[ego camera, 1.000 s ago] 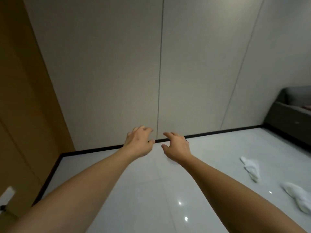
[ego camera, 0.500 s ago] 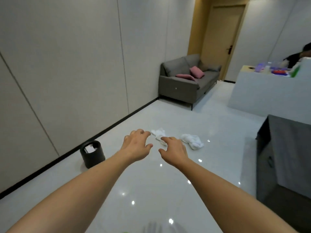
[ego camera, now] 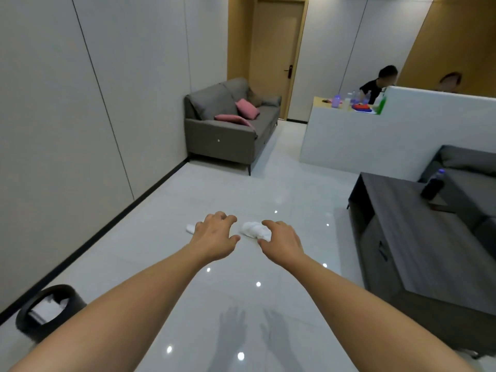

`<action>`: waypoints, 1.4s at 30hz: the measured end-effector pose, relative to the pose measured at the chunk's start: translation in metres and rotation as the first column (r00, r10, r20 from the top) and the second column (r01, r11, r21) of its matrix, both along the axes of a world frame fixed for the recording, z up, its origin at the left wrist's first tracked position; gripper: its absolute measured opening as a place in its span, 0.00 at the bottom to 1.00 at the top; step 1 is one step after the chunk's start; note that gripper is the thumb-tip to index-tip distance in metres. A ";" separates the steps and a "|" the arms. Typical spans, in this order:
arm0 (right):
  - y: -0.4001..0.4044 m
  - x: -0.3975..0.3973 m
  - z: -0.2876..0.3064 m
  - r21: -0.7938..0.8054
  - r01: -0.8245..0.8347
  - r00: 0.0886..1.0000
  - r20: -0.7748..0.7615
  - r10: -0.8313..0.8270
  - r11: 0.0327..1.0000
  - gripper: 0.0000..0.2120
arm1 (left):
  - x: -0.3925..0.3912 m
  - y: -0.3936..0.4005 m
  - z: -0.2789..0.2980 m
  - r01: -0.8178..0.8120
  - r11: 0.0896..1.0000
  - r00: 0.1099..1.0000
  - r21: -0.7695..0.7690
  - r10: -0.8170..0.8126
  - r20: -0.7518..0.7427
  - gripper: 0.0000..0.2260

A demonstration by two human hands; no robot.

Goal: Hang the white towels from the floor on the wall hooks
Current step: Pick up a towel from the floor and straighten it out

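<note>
Glossy floor (ego camera: 166, 264) is lying open between left wall (ego camera: 53, 130) and cabinet (ego camera: 418, 237); left hand (ego camera: 214, 238) and right hand (ego camera: 281, 241) are hovering empty, fingers spread, over two towels (ego camera: 253, 229).

2 bare, sleeveless forearms; ringless hands (ego camera: 249, 240)

Ceiling lights are glinting off the glossy white floor tiles (ego camera: 166, 237); beside the dark matt wood-grain coffee table (ego camera: 418, 237), a crumpled terry-cloth towel (ego camera: 253, 229) is looking soft. Beyond the table, the woven-fabric grey sofa (ego camera: 222, 122) is showing matt.
</note>
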State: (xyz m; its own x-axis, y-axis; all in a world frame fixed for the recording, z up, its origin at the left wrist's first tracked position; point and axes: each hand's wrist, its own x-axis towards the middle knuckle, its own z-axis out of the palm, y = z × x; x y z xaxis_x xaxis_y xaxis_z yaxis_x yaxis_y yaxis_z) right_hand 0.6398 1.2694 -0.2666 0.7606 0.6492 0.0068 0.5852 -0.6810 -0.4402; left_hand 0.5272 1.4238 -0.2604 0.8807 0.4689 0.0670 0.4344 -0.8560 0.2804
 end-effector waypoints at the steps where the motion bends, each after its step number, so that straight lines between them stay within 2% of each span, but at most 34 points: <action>1: 0.013 0.007 -0.001 0.001 0.006 1.000 -0.009 -0.006 1.000 0.21 | 0.007 0.016 -0.001 0.003 1.000 1.000 -0.003 -0.003 -0.006 0.23; 4: 0.053 0.029 -0.016 -0.020 0.009 0.998 -0.058 -0.011 1.000 0.21 | 0.027 0.065 -0.008 -0.015 0.999 1.000 -0.042 0.015 -0.015 0.23; 6: 0.072 0.041 -0.030 -0.041 0.014 0.995 -0.094 -0.018 0.999 0.25 | 0.035 0.091 -0.018 -0.034 0.997 0.999 -0.071 0.031 -0.043 0.22; 12: 0.137 0.087 -0.074 -0.066 0.011 0.983 -0.184 -0.023 0.998 0.29 | 0.066 0.173 -0.066 -0.124 0.981 0.985 -0.152 0.103 -0.140 0.22; 24: 0.314 0.251 -0.187 -0.156 -0.079 0.931 -0.364 0.017 0.985 0.28 | 0.207 0.332 -0.159 -0.269 0.937 0.930 -0.223 0.192 -0.313 0.24; 28: 0.370 0.304 -0.211 -0.197 -0.113 0.900 -0.436 0.016 0.974 0.27 | 0.246 0.379 -0.170 -0.341 0.907 0.894 -0.245 0.232 -0.384 0.23; 33: 0.425 0.348 -0.241 -0.239 -0.172 0.871 -0.489 0.034 0.956 0.27 | 0.289 0.430 -0.189 -0.382 0.886 0.878 -0.264 0.259 -0.401 0.22; 38: 0.447 0.368 -0.295 -0.293 -0.158 0.823 -0.566 -0.038 0.943 0.26 | 0.324 0.457 -0.246 -0.405 0.858 0.861 -0.317 0.242 -0.447 0.20; 42: 0.461 0.376 -0.370 -0.337 -0.095 0.798 -0.588 -0.131 0.937 0.24 | 0.345 0.468 -0.329 -0.410 0.829 0.858 -0.382 0.207 -0.471 0.19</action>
State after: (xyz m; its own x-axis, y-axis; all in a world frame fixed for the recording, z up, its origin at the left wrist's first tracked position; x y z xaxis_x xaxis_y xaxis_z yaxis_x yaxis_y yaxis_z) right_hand 1.0155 1.7307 -0.6364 0.5497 0.5105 -0.6612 0.2697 -0.8576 -0.4379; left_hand 0.8721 1.8914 -0.5898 0.5840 0.6059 -0.5402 0.8104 -0.4734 0.3451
